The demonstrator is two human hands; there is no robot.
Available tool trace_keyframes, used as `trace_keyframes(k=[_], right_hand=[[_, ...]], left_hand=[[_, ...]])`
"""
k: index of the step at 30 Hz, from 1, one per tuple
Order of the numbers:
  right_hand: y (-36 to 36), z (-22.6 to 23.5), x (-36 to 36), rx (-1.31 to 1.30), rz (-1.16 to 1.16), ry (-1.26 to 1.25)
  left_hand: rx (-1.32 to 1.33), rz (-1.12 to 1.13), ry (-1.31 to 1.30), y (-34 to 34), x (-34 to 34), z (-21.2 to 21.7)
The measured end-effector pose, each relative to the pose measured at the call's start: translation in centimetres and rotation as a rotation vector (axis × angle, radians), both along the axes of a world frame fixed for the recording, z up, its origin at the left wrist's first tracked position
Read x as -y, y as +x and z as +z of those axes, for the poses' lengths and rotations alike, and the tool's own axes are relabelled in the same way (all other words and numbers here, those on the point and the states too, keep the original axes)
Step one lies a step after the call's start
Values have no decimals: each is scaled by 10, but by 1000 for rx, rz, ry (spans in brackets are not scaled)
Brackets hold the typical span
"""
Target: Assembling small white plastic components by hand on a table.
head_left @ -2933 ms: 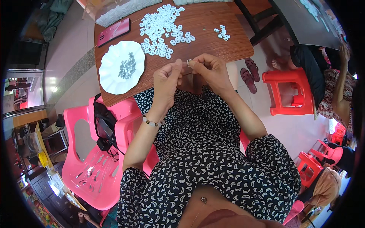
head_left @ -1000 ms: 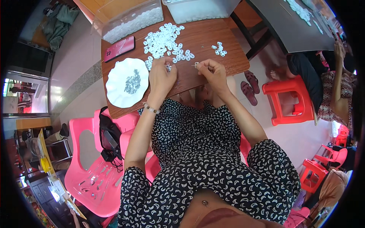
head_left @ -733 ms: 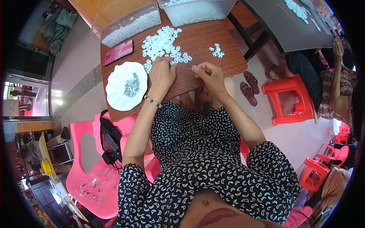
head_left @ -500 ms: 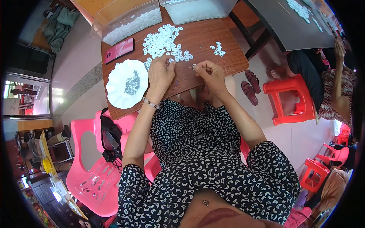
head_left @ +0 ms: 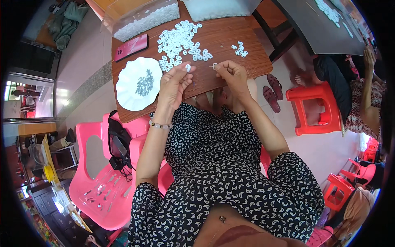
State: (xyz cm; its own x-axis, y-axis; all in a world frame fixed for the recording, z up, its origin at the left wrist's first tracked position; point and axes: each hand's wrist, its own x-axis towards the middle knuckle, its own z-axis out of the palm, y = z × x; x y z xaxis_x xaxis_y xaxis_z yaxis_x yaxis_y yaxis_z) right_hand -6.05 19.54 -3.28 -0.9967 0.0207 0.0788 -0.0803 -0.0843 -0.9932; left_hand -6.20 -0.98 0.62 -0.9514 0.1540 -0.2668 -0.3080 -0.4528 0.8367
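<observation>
Between the thumb and fingers of my left hand (head_left: 173, 85) is a white oval plastic piece (head_left: 188, 68), lifted just above the table. My right hand (head_left: 233, 77) pinches a small white plastic piece (head_left: 214, 66) with a thin metal pin sticking out toward the left. The two hands are apart, over the near edge of the brown wooden table (head_left: 205, 84). Beyond them lies a loose pile of white oval pieces (head_left: 179, 38). A smaller group of white pieces (head_left: 240, 49) sits at the right. Left of my left hand, a white scalloped plate (head_left: 127, 99) holds small grey bits (head_left: 145, 83).
A pink phone (head_left: 131, 47) lies behind the plate. Two clear bins of white pieces, the left bin (head_left: 146, 22) and the right bin (head_left: 218, 10), stand at the back. A pink chair (head_left: 88, 181) is at my left. Another person (head_left: 362, 94) sits at a dark table on the right.
My left hand has come up from the near edge of the pile and turned, now showing a white oval piece in its fingers. My right hand has shifted slightly right, still pinching its piece.
</observation>
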Motion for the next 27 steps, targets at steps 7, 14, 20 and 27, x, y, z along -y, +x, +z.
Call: trace_keyframes(k=[7, 14, 20, 27], right_hand=[[0, -2, -1, -12, -5, -12], [2, 0, -7, 12, -32, -131], [2, -2, -8, -1, -16, -146], [3, -4, -8, -12, -22, -166]], left_hand=[[-26, -49, -17, 10, -5, -7], [-56, -59, -114, 21, -19, -15], [8, -62, 14, 26, -28, -25], [67, 15, 12, 29, -32, -28]])
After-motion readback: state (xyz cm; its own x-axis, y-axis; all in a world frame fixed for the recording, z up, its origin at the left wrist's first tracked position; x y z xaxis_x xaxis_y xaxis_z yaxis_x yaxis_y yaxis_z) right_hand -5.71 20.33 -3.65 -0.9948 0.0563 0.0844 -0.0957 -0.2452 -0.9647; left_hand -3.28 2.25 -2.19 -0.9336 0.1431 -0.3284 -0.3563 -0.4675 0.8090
